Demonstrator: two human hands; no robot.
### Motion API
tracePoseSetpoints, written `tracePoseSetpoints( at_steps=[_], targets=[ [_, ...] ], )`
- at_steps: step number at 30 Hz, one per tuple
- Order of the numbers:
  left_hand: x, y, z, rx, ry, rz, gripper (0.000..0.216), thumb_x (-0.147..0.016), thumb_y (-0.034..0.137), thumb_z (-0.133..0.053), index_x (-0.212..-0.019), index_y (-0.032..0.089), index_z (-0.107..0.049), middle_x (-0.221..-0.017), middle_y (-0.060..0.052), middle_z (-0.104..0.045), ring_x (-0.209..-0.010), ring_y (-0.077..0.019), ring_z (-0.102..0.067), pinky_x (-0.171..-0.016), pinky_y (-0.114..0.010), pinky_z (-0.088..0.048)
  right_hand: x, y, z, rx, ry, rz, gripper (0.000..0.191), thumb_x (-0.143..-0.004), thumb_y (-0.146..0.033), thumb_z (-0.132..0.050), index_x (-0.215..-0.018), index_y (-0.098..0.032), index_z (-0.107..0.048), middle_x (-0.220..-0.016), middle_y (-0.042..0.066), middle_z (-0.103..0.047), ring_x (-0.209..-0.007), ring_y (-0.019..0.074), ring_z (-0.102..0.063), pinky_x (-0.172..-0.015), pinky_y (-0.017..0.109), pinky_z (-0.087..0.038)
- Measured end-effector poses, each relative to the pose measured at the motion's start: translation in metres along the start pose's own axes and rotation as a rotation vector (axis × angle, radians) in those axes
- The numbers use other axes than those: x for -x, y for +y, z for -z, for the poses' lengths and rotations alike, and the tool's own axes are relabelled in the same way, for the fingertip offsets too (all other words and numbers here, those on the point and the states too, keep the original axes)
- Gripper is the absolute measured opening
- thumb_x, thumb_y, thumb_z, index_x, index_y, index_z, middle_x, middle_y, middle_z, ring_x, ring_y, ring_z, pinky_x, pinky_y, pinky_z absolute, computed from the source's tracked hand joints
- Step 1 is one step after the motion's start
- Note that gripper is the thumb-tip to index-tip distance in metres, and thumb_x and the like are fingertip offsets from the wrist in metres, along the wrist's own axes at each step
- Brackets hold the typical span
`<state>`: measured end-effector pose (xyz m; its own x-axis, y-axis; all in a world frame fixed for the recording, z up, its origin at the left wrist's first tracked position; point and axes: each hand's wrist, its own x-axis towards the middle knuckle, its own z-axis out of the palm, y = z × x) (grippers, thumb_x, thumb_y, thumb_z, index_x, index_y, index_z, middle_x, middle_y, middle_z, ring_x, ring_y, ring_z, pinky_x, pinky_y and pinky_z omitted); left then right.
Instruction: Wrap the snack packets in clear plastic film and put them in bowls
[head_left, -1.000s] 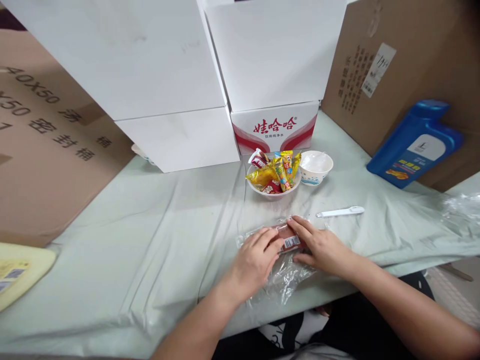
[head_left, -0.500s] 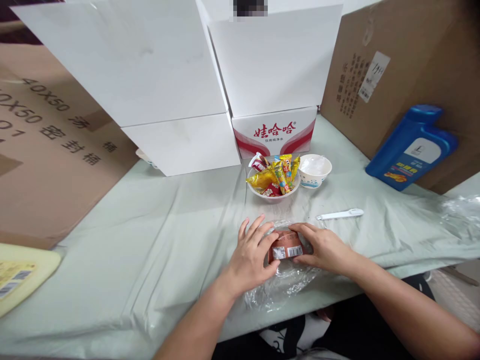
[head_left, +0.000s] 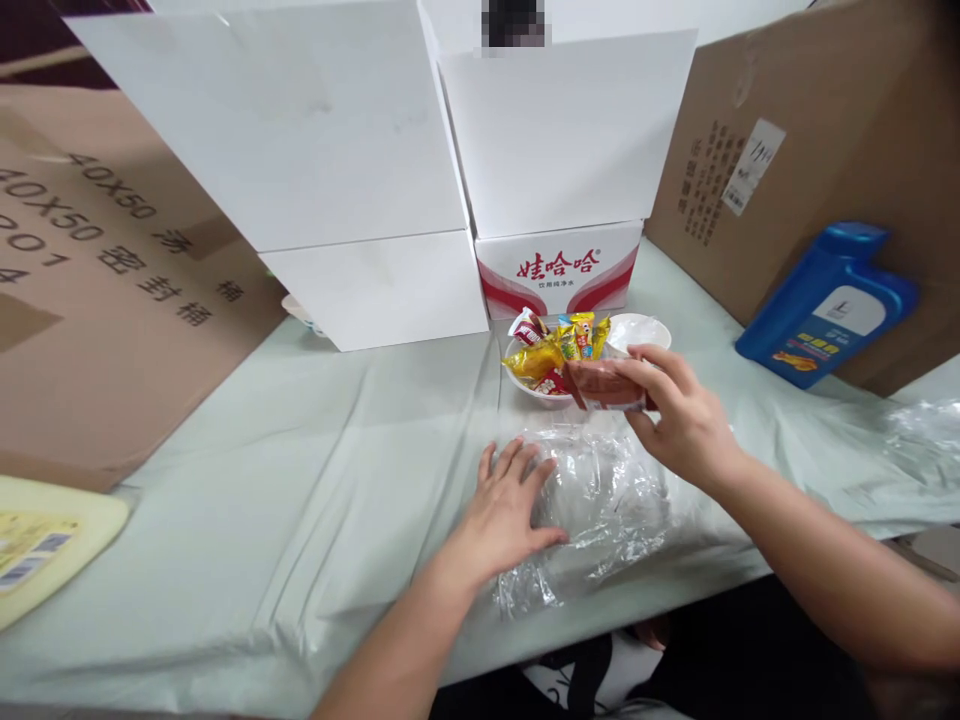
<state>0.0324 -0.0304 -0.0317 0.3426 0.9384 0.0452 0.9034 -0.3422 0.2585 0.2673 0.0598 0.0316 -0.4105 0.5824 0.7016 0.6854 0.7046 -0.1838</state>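
The table [head_left: 390,440] is covered by a loose, creased cloth, so a light touch seems best; dragging anything across it would likely pull up folds. In front of the bowl [head_left: 541,399], on the wearer's side, lies a crumpled clear film [head_left: 622,500]. It looks light enough to cling to or follow a moving hand, so keeping it pinned down while the other hand works above it would be sensible.

The bowl is already well filled, so whatever passes over its edge should be carried high enough not to catch the pieces inside.

The left hand [head_left: 510,512] is in front of the bowl, palm down, fingers spread apart and gripping nothing. It lies over the left edge of the film and appears to rest on it. The right hand [head_left: 679,415] is at the bowl's front right, thumb and fingers pinched on a brown packet [head_left: 609,388].

That packet is held by its right end, off the table, its free left end overlapping the bowl's front edge in view; whether they touch cannot be told. A firm but gentle pinch, with the packet kept level, should stop that free end from nudging the wrapped snacks [head_left: 536,358] in the bowl.
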Motion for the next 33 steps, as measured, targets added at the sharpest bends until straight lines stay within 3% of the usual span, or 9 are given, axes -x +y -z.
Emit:
tracePoseSetpoints(
  at_steps=[3, 8, 14, 18, 20, 22, 26, 30, 33],
  targets=[
    [0.000, -0.001, -0.001, 0.003, -0.018, 0.001, 0.081, -0.068, 0.058, -0.077, -0.136, 0.023, -0.050, -0.145, -0.014, -0.045, -0.143, -0.0400, -0.027, -0.115, -0.066, -0.013, -0.033, -0.002, -0.014, 0.148, -0.113, 0.134, 0.054, -0.085, -0.005, -0.044, -0.132, -0.030, -0.052, -0.125, 0.008, -0.057, -0.096, 0.0218, -0.062, -0.059, 0.028, -0.048],
    [0.000, -0.004, -0.006, 0.014, 0.004, -0.026, 0.074, -0.071, 0.058, -0.074, -0.133, 0.023, -0.052, -0.145, -0.014, -0.046, -0.142, -0.0384, -0.030, -0.114, -0.066, -0.015, -0.064, -0.004, -0.046, 0.174, -0.503, 0.313, 0.066, -0.082, -0.004, -0.045, -0.145, -0.025, -0.042, -0.117, 0.011, -0.061, -0.097, 0.0245, -0.059, -0.070, 0.033, -0.046],
    [0.000, -0.005, -0.006, -0.001, 0.019, -0.054, 0.073, -0.070, 0.052, -0.078, -0.133, 0.022, -0.053, -0.144, -0.015, -0.047, -0.141, -0.0392, -0.031, -0.113, -0.067, -0.017, -0.066, -0.014, -0.057, 0.240, -0.554, 0.324, 0.070, -0.086, -0.006, -0.043, -0.152, -0.024, -0.030, -0.135, 0.015, -0.054, -0.116, 0.0313, -0.050, -0.091, 0.043, -0.042],
    [-0.001, -0.003, -0.004, -0.027, 0.005, -0.045, 0.073, -0.069, 0.049, -0.079, -0.132, 0.021, -0.054, -0.146, -0.016, -0.045, -0.142, -0.0395, -0.029, -0.114, -0.067, -0.016, -0.045, -0.017, -0.050, 0.145, -0.434, 0.409, 0.066, -0.088, -0.007, -0.045, -0.150, -0.027, -0.034, -0.156, 0.010, -0.033, -0.142, 0.0342, -0.024, -0.108, 0.055, -0.025],
    [-0.001, -0.002, -0.004, -0.038, 0.004, -0.046, 0.073, -0.068, 0.049, -0.080, -0.131, 0.021, -0.055, -0.146, -0.015, -0.046, -0.142, -0.0396, -0.029, -0.114, -0.067, -0.016, -0.027, -0.018, -0.041, -0.007, -0.496, 0.515, 0.055, -0.092, -0.013, -0.045, -0.145, -0.024, -0.042, -0.150, 0.010, -0.042, -0.140, 0.0304, -0.029, -0.109, 0.052, -0.026],
    [0.000, -0.003, -0.003, -0.039, 0.013, -0.050, 0.072, -0.068, 0.050, -0.080, -0.130, 0.023, -0.056, -0.145, -0.014, -0.046, -0.141, -0.0393, -0.030, -0.114, -0.066, -0.017, -0.005, -0.017, -0.031, -0.187, -0.686, 0.586, 0.042, -0.095, -0.026, -0.047, -0.136, -0.019, -0.052, -0.132, 0.012, -0.059, -0.124, 0.0262, -0.049, -0.101, 0.044, -0.038],
    [0.005, -0.014, 0.002, -0.060, 0.063, -0.025, 0.066, -0.069, 0.050, -0.079, -0.127, 0.026, -0.059, -0.146, -0.011, -0.047, -0.141, -0.0381, -0.031, -0.114, -0.064, -0.019, 0.038, -0.007, -0.005, -0.350, -0.928, 0.477, 0.042, -0.085, -0.049, -0.062, -0.113, -0.017, -0.065, -0.119, 0.013, -0.064, -0.105, 0.0260, -0.058, -0.091, 0.041, -0.046],
    [0.011, -0.038, 0.013, -0.166, 0.152, 0.099, 0.042, -0.079, 0.041, -0.072, -0.117, 0.026, -0.065, -0.141, -0.011, -0.052, -0.137, -0.0399, -0.036, -0.110, -0.068, -0.021, 0.067, 0.002, 0.018, -0.336, -0.911, 0.345, 0.037, -0.083, -0.043, -0.065, -0.111, -0.018, -0.065, -0.127, 0.014, -0.059, -0.112, 0.0297, -0.053, -0.095, 0.048, -0.043],
    [0.014, -0.047, 0.022, -0.264, 0.352, 0.252, 0.022, -0.084, 0.030, -0.064, -0.104, 0.022, -0.069, -0.136, -0.015, -0.055, -0.130, -0.0439, -0.042, -0.102, -0.071, -0.031, 0.076, 0.001, 0.028, -0.361, -0.891, 0.256, 0.031, -0.089, -0.040, -0.059, -0.110, -0.018, -0.065, -0.123, 0.014, -0.061, -0.107, 0.0273, -0.055, -0.091, 0.043, -0.047]
  ],
)
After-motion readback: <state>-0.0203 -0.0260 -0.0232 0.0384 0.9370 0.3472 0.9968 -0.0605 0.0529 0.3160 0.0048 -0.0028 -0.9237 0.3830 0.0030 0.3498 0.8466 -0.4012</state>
